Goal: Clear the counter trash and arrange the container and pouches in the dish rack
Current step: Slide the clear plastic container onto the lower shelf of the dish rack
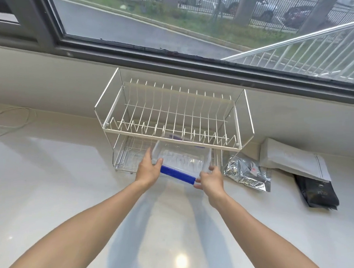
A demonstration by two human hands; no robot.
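Observation:
A clear plastic container (pixel 181 159) with a blue front clip lies partway inside the lower tier of a white two-tier wire dish rack (pixel 170 113). My left hand (pixel 148 169) grips its left front corner and my right hand (pixel 211 179) grips its right front corner. Something purple shows at the container's far end, mostly hidden by the upper tier. To the right of the rack lie a crumpled silver foil pouch (pixel 247 174), a white pouch (pixel 293 159) and a black pouch (pixel 316 193) partly under the white one.
The rack stands on a white glossy counter (pixel 71 181) against a low wall under a large window (pixel 185 19). A thin white cable (pixel 9 123) curls at the far left of the counter.

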